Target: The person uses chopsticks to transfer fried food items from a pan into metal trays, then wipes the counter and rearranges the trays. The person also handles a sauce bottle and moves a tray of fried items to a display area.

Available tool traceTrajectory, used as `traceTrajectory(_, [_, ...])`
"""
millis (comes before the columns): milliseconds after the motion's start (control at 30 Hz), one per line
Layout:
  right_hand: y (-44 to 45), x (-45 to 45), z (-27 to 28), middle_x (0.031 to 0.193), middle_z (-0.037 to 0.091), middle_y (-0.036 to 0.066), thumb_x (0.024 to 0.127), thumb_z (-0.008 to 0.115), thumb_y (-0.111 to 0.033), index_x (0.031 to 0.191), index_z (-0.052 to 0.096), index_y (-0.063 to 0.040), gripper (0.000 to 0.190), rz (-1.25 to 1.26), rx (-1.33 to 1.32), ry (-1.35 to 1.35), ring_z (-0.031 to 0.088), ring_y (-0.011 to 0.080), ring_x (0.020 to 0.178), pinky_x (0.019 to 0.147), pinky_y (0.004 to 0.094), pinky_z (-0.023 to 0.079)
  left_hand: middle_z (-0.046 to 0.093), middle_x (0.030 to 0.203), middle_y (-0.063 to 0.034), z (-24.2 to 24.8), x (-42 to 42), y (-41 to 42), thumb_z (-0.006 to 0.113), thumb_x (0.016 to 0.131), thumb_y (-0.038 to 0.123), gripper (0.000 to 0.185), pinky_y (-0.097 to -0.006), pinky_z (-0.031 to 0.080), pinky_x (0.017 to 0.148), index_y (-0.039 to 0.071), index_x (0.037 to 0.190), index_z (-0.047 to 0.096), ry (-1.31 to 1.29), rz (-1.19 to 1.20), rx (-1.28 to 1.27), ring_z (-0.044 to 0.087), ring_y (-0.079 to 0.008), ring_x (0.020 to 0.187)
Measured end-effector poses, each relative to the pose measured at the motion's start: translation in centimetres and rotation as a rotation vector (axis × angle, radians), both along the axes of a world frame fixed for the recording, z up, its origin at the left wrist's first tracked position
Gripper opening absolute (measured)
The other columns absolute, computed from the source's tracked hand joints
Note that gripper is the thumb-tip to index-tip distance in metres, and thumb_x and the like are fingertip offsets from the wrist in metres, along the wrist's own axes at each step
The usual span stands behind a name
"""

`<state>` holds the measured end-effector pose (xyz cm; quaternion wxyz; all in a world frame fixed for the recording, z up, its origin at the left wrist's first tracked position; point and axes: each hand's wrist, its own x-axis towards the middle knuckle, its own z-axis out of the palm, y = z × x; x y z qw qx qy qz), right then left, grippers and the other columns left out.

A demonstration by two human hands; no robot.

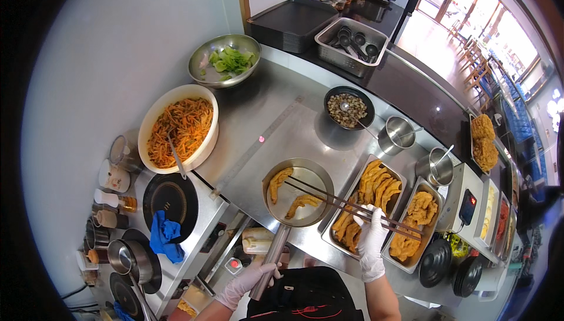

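My left hand (pixel 247 279), in a white glove, grips the long metal handle of a saucepan (pixel 298 162) on the steel counter. Two browned pieces of food, perhaps chicken feet, lie in the pan; one piece (pixel 280 184) is at its left wall, the other (pixel 303 205) near the front. In my gloved right hand (pixel 371 237) is a pair of long wooden chopsticks (pixel 339 202), their tips spread over the pan. The tips look apart from both pieces. Under that hand stands a steel tray (pixel 328 233) filled with more such pieces (pixel 374 182).
Right of it, another steel tray (pixel 412 269) holds fried pieces. Behind are a black bowl (pixel 329 114) of diced food and steel pots (pixel 393 144). A white basin (pixel 213 138) of shredded carrot and a steel bowl (pixel 198 76) of lettuce stand left. A blue cloth (pixel 165 235) lies on a cooktop.
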<state>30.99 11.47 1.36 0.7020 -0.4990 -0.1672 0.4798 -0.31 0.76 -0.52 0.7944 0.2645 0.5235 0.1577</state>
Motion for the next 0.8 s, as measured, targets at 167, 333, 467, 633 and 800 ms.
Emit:
traceTrajectory(167, [-0.1,0.7,-0.9,0.098,0.067,0.010,0.098,0.058,-0.025,0.104,0.062,-0.003,0.023,0.031,-0.025,-0.042,0.066,0.0211,0.087,0.072,0.0371,0.058,0.066,0.089,-0.0090,-0.5,-0.3,-0.2,0.048,0.097,0.031,0.042,-0.0269,0.052,0.065,0.002,0.127,0.052,-0.011,0.006,0.008,0.062,-0.0135,0.068])
traceTrajectory(333, [1.1,-2.0,-1.5,0.098,0.068,0.012,0.097,0.059,-0.023,0.104,0.063,0.001,0.026,0.117,0.027,-0.050,0.067,0.0218,0.088,0.077,0.0356,0.059,0.066,0.085,-0.0087,0.2,0.0,0.2,0.054,0.093,0.030,0.040,-0.0254,0.052,0.063,0.000,0.120,0.054,-0.019,0.045,-0.021,0.062,-0.0132,0.065])
traceTrajectory(467, [2.0,-3.2,-2.7,0.097,0.068,0.013,0.097,0.058,-0.021,0.103,0.063,0.001,0.023,0.112,0.019,0.022,0.067,0.0224,0.086,0.076,0.0370,0.059,0.067,0.086,-0.0102,0.6,0.0,0.3,0.050,0.095,0.031,0.041,-0.0272,0.052,0.061,0.001,0.122,0.057,0.029,0.019,-0.018,0.062,-0.0147,0.065])
traceTrajectory(633, [1.6,-2.5,-3.1,0.096,0.068,0.013,0.097,0.060,-0.019,0.101,0.063,0.001,0.020,0.119,0.006,0.058,0.067,0.0229,0.085,0.073,0.0385,0.060,0.067,0.084,-0.0115,-0.3,-0.6,0.5,0.052,0.093,0.030,0.042,-0.0275,0.051,0.059,-0.001,0.120,0.060,0.076,0.024,-0.029,0.062,-0.0157,0.064])
traceTrajectory(800, [1.9,-4.2,-3.0,0.094,0.067,0.014,0.097,0.060,-0.018,0.099,0.062,0.001,0.019,0.156,0.000,0.057,0.067,0.0243,0.084,0.072,0.0391,0.060,0.066,0.081,-0.0109,-0.4,-0.6,0.8,0.053,0.091,0.030,0.040,-0.0274,0.051,0.059,-0.003,0.112,0.062,0.071,0.021,-0.044,0.062,-0.0164,0.062])
